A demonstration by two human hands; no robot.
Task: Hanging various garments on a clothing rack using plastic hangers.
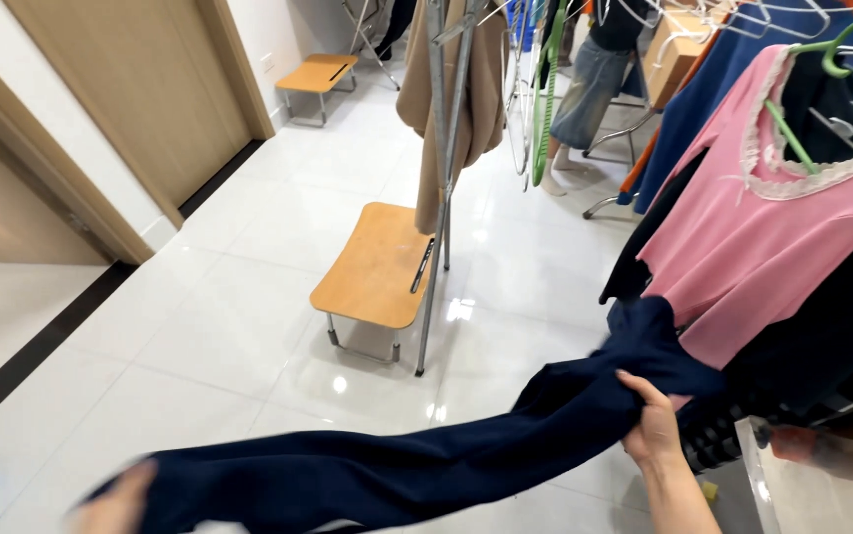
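Right hand (pixel 656 423) at 4 o'clock is clenching a bunched fold of the navy garment (pixel 426 465); left hand (pixel 115 502) at 7 o'clock is blurring, grip unclear. Garment is sagging between them over the floor (pixel 228 326): soft, limp, probably light. Best gripped at edges.

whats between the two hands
In the head view, a dark navy garment stretches from the blurred left hand to the right hand, which grips it.
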